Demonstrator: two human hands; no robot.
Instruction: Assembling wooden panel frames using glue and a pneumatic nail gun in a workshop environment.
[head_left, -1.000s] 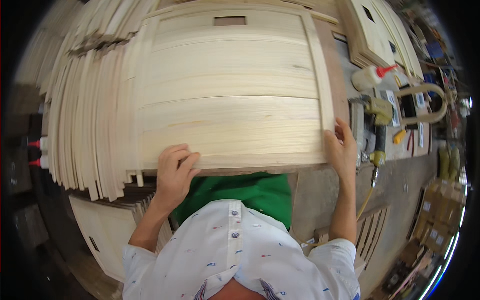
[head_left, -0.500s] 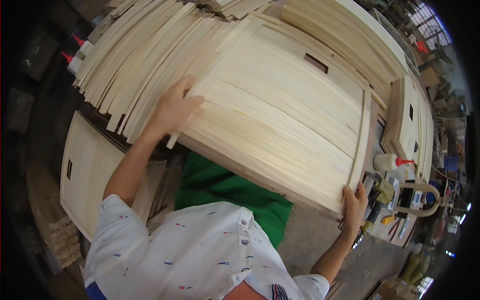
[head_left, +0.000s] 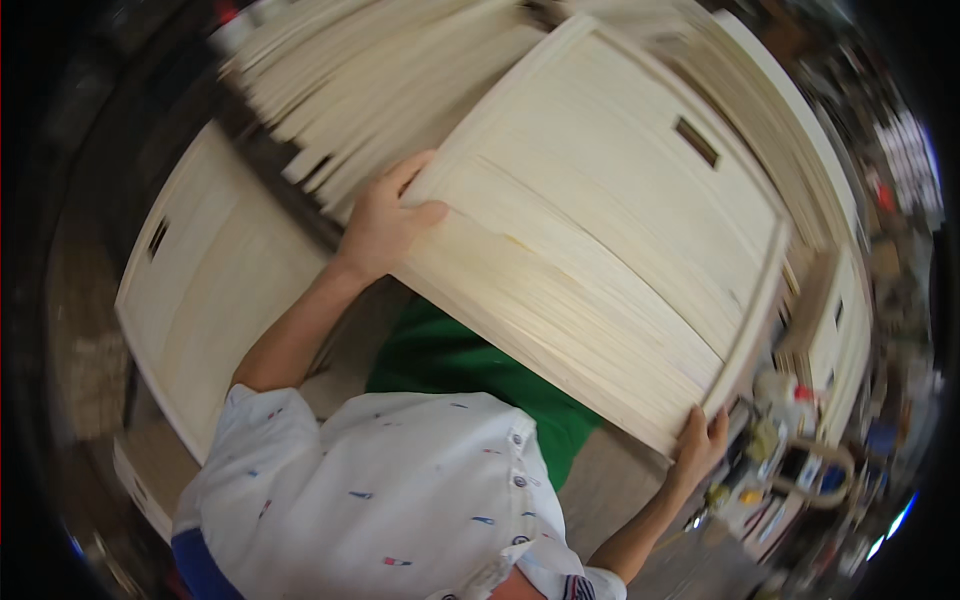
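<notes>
A large pale wooden panel (head_left: 610, 230) with a raised frame edge and a small dark slot near its far end lies tilted across the view. My left hand (head_left: 385, 222) grips its near left corner, fingers curled over the edge. My right hand (head_left: 700, 445) holds its near right corner from below. The panel rests partly over a stack of thin wooden slats (head_left: 380, 95) fanned out at the upper left.
A second pale panel (head_left: 210, 280) with a slot lies lower left. Green cloth (head_left: 460, 365) shows under the held panel. More framed panels (head_left: 835, 330) stand on the right. A glue bottle and small tools (head_left: 790, 440) crowd the bench at the lower right.
The view has swung left and the panel now appears turned further clockwise. Both hands keep their hold on the same corners. The lower-left panel has come more into view.
</notes>
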